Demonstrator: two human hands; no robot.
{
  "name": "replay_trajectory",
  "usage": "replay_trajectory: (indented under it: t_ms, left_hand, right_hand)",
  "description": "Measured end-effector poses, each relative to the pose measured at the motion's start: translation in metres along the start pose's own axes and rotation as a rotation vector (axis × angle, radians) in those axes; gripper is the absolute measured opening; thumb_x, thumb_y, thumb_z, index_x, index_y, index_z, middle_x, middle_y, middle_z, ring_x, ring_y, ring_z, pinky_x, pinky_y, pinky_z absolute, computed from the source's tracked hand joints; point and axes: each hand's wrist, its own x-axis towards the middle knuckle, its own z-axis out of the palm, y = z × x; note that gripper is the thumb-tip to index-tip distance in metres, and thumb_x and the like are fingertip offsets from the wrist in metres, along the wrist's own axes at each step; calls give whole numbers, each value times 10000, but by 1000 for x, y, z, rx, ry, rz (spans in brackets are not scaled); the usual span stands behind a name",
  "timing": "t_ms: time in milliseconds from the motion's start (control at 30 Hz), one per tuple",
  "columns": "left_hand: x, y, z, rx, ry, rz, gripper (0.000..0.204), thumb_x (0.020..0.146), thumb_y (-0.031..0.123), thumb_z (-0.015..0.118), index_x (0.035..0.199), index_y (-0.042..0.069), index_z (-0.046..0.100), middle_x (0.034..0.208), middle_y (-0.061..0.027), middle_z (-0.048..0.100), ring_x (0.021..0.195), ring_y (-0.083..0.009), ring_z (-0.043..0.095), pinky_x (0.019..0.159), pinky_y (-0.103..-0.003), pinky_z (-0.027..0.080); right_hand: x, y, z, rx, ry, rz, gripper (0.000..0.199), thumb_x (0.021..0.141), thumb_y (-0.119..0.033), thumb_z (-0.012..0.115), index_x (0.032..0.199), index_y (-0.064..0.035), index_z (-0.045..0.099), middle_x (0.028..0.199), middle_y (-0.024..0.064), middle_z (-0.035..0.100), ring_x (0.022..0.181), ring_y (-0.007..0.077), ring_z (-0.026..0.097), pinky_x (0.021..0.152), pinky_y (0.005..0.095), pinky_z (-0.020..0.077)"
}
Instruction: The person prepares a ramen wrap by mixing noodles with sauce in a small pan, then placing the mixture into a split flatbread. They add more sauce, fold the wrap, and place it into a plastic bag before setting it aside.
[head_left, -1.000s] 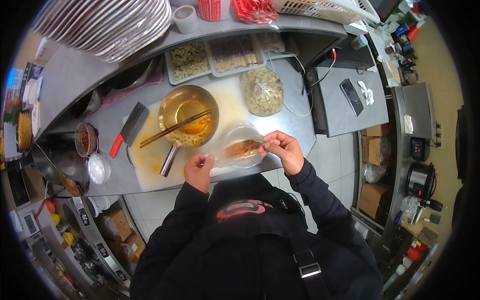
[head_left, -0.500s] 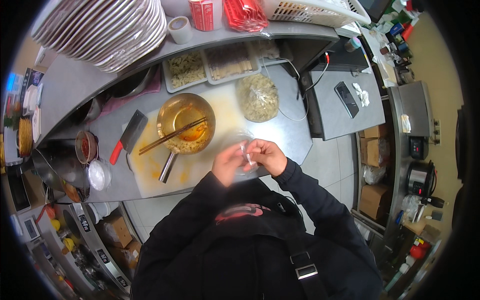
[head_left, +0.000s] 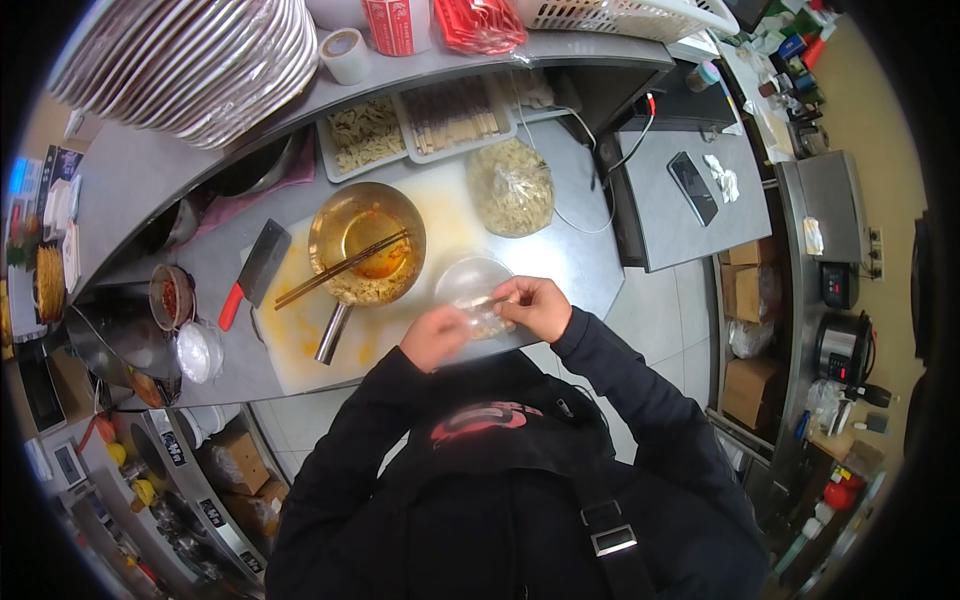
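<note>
My right hand (head_left: 537,308) is closed in a pinch at the near edge of the counter, over a clear round plastic bowl (head_left: 462,277). What its fingertips hold is thin and partly see-through, too small to name. My left hand (head_left: 437,335) is just left of it, smeared by motion, with its fingers hard to make out. Pale bits show inside the bowl beneath my hands. Left of the bowl, a golden metal saucepan (head_left: 375,205) sits on the stained white cutting board (head_left: 290,345), with chopsticks (head_left: 345,268) laid across it and oily orange residue inside.
A cleaver (head_left: 262,265) with a red handle lies left of the board. Behind are a tied bag of pale food (head_left: 510,190) and food trays (head_left: 455,120). Stacked plates (head_left: 200,65) stand on the shelf above; a phone (head_left: 693,190) lies on the right-hand surface.
My left hand has moved left, away from my right hand, uncovering more of the bowl. My right hand keeps its pinch in nearly the same place.
</note>
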Motion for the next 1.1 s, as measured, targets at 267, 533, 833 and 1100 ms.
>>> replay_trajectory:
  t_ms: [267, 533, 833, 1100]
  left_hand:
    - [16, -15, -31, -556, 252, 49, 136, 891, 88, 617, 774, 30, 577, 685, -79, 558, 630, -198, 550, 619, -321, 432]
    - [13, -30, -38, 429, 151, 17, 164, 918, 94, 612, 764, 54, 575, 695, -47, 551, 627, -153, 542, 619, -320, 440]
    - [23, -32, -25, -814, 373, 70, 131, 953, 95, 588, 861, 8, 619, 807, -87, 631, 778, -202, 639, 761, -329, 522]
    - [17, 29, 35, 153, 76, 199, 338, 1052, 219, 496, 1210, -24, 669, 1173, -120, 704, 974, -155, 654, 955, -320, 499]
  right_hand:
    - [-11, 9, -2, 79, -11, 137, 294, 987, -248, 631, 773, -50, 665, 618, -22, 564, 587, 76, 547, 589, 240, 445]
    - [-18, 40, -5, 449, -39, 112, 293, 1010, -205, 548, 779, -40, 619, 708, 30, 590, 672, 128, 573, 717, 289, 519]
    - [-35, 49, 2, 800, 119, 268, 302, 1022, -202, 512, 802, -20, 610, 784, 86, 627, 699, 184, 597, 735, 322, 524]
    - [-29, -10, 33, 633, -122, 202, 234, 1032, -148, 512, 1180, -24, 644, 948, 130, 710, 787, 158, 691, 747, 272, 568]
